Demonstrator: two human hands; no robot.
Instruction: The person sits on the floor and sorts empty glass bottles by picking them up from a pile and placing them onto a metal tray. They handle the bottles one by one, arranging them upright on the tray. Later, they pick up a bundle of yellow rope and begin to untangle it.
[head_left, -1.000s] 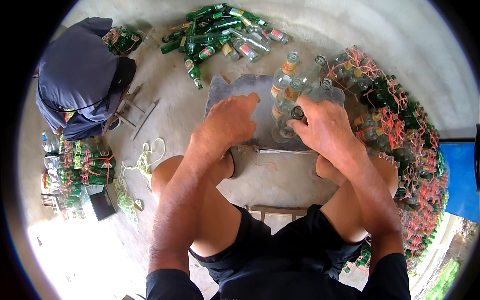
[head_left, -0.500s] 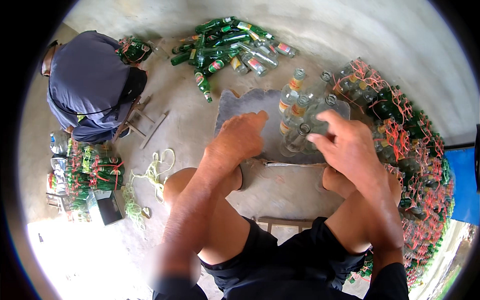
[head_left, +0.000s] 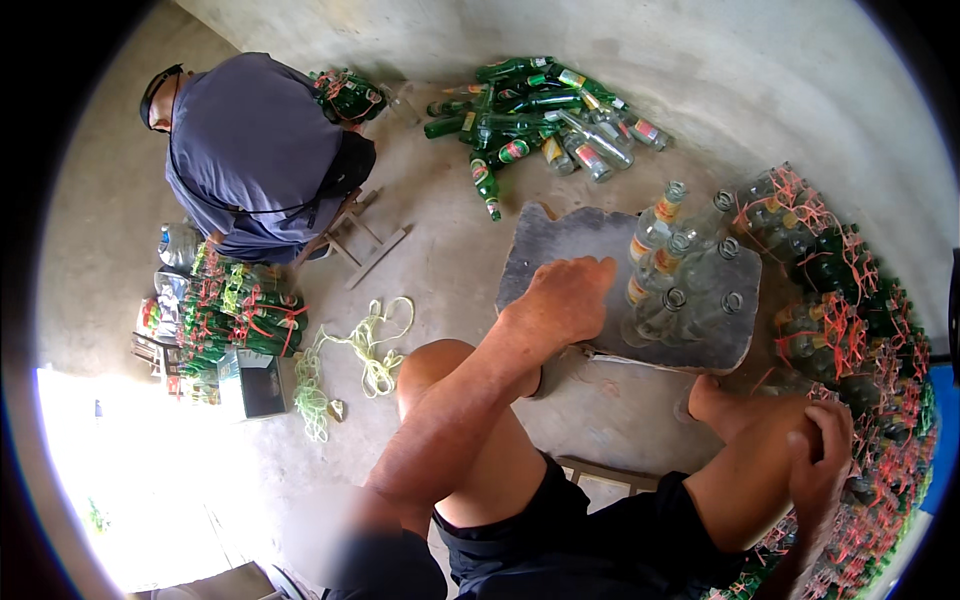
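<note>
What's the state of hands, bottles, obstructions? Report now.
Left hand over grey slab, left of clear bottles. Right hand at right knee. Clear bottles upright on slab. Left hand hides part of slab.

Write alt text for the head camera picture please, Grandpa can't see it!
A person's left hand is over a gray slab beside upright clear bottles; the right hand is by the right knee. Beyond, green and clear bottles lie piled.

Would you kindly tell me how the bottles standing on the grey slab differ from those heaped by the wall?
Pose: the slab bottles stand upright, while the heap bottles lie down, piled together. Colour: the slab bottles are clear, while the heap bottles are mostly green with some clear. Both groups are glass and include labelled ones.
</note>
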